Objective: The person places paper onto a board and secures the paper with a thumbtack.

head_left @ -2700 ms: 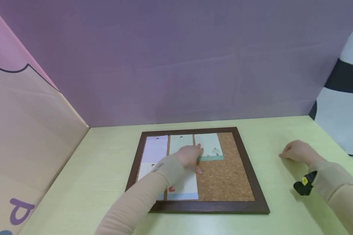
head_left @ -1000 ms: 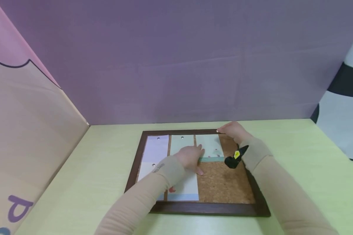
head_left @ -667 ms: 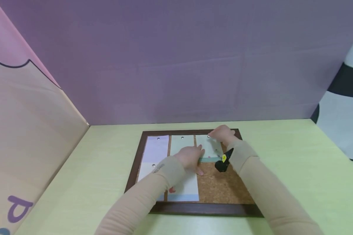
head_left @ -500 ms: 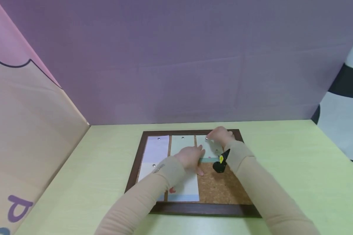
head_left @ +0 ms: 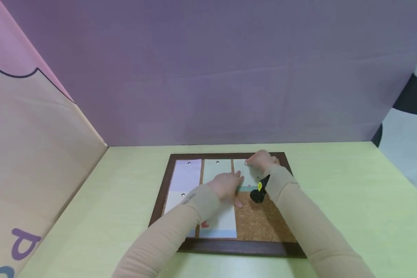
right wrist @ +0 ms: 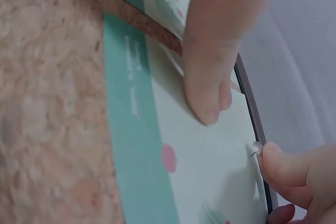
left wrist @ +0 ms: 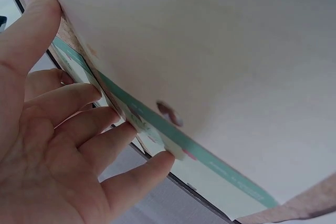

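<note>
My right hand (head_left: 263, 160) pinches a silver thumbtack (right wrist: 256, 148) between thumb and finger at the top edge of a pale green paper sheet (right wrist: 210, 156). The tack's pin is visible and points at the paper; whether it has entered cannot be told. The sheet lies at the upper right of a framed corkboard (head_left: 260, 224). My left hand (head_left: 226, 186) lies across the board with fingers extended, fingertips resting on that sheet's left side. The left wrist view shows its palm and spread fingers.
Left on the board are a lilac sheet (head_left: 187, 175) and white sheets (head_left: 217, 226), with several tacks in the papers. A dark wooden frame (head_left: 243, 247) edges the cork. The board lies on a pale table (head_left: 351, 185), with a purple wall (head_left: 208, 77) behind.
My right hand has come from the table at the right, over the frame's top edge, down to the right sheet's top with the thumbtack. The left hand has stayed in place.
</note>
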`<state>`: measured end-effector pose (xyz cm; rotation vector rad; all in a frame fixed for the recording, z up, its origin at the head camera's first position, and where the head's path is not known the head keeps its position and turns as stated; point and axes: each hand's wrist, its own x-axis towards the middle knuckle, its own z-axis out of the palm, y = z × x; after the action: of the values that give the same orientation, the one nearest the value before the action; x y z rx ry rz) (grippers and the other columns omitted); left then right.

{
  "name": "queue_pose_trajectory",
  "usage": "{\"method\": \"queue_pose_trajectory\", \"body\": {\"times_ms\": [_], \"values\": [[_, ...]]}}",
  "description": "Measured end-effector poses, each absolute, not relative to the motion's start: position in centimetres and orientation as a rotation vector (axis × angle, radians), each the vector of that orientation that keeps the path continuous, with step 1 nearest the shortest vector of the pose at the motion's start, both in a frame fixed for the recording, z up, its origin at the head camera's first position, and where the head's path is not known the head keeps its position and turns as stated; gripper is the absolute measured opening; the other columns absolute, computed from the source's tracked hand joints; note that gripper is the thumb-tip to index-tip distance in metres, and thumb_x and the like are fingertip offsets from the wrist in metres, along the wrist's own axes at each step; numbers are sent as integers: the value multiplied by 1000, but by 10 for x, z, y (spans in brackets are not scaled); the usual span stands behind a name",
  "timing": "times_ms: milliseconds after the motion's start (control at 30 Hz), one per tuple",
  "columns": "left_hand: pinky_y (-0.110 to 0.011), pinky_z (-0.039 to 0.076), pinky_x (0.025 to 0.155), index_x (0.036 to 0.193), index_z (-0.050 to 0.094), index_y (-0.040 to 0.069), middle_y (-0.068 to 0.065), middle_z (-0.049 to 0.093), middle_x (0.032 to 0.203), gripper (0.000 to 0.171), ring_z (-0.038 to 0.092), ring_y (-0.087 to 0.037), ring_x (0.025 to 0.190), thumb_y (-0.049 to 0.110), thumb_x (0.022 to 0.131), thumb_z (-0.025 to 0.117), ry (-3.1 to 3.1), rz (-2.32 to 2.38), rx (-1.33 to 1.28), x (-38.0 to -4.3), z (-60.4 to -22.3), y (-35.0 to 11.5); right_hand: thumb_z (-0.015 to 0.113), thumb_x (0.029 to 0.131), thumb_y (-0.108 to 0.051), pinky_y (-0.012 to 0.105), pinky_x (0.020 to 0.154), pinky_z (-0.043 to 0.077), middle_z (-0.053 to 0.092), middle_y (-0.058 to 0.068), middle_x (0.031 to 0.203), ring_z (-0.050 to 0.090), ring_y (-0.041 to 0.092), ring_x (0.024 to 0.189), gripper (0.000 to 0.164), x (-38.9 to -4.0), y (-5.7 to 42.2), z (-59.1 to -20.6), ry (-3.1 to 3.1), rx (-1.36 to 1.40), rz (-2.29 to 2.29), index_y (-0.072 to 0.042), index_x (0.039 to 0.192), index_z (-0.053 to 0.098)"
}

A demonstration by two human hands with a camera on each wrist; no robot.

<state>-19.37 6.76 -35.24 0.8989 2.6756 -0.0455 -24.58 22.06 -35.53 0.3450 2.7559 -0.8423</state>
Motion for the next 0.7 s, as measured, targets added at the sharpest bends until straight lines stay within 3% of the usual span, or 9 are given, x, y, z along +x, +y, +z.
{"method": "queue_pose_trajectory", "body": {"times_ms": [333,700], "values": [[-33,31,112,147,32,12,-11,26,155,93,34,-25,139,47,72,76,2675,-44,898,-195,-352,66,56,91,-35,56,96,29,59,22,113,43,43,104,41,-248,219,-357,2749,362,-891,2,103,65],[-32,30,112,147,31,12,-9,24,155,93,31,-24,140,48,73,75,2669,-47,893,-193,-351,64,51,94,-33,59,97,26,58,25,113,37,49,112,44,-248,214,-362,2761,397,-941,5,111,61]]}}
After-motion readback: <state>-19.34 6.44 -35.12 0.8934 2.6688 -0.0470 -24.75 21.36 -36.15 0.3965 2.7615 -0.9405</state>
